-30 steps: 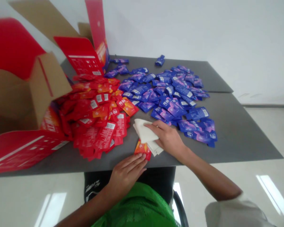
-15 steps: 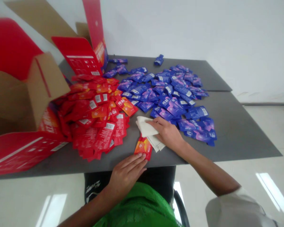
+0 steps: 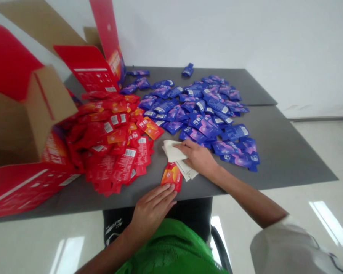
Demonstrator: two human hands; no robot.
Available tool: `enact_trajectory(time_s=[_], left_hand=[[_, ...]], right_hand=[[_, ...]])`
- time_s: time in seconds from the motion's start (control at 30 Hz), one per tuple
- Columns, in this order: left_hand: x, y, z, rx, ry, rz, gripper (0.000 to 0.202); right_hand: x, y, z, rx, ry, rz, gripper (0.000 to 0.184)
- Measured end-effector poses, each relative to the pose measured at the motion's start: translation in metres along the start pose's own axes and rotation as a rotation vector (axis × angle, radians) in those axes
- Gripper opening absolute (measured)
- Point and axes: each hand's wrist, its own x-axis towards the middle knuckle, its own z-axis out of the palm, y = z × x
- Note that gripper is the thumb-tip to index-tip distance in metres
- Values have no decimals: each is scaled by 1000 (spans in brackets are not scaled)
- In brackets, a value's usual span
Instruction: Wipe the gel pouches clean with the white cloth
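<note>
My left hand (image 3: 153, 205) lies flat at the near table edge, fingers stretched out, fingertips on the lower end of a single red-orange packet (image 3: 172, 176). My right hand (image 3: 197, 158) presses a folded white cloth (image 3: 175, 155) onto the grey table (image 3: 286, 152), just above that packet. A heap of red packets (image 3: 111, 137) spreads to the left. A heap of blue packets (image 3: 200, 110) lies behind my right hand.
An open red cardboard box (image 3: 31, 125) with raised flaps stands at the left, red packets spilling from it. A green mesh bag (image 3: 171, 251) lies in my lap. White wall behind, glossy floor at the right.
My right hand has slid the white cloth a little away from me, uncovering more of the red-orange packet. My left hand has stayed in place.
</note>
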Motion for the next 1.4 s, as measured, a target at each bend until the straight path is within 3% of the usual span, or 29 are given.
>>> enact_trajectory(time_s=[0.07,0.17,0.23,0.33,0.43,0.53,0.63,0.83,1.0,1.1,1.23,1.4], left_hand=[[0,0,0,3,2,-10,23],[-2,0,-1,5,-9,-6,22],[-4,0,-2,16,-37,-26,18],[-6,0,-3,36,-66,-53,30],[-4,0,-2,16,-55,-25,17],[-1,1,-1,1,-25,0,25],[3,3,-7,2,-32,-5,25],[36,4,-20,29,-69,-177,28],[68,-2,-2,350,-60,-329,47],[77,-3,10,414,-127,-396,57],[82,-10,16,268,-207,-487,64],[92,-21,9,-186,-308,-728,57]], right_hand=[[-2,-1,-6,2,35,-5,53],[-27,-22,-7,93,60,-69,57],[-48,-40,0,152,11,-154,52],[-61,-54,11,198,-74,-234,45],[-43,-41,15,173,-74,-143,50],[-14,-15,7,48,-40,3,54],[-7,1,-7,6,44,59,55],[-64,1,-17,251,425,5,53],[-107,8,-2,268,624,99,43],[-120,16,13,289,669,160,36],[-127,26,27,378,700,229,30],[-128,37,34,421,709,216,27]])
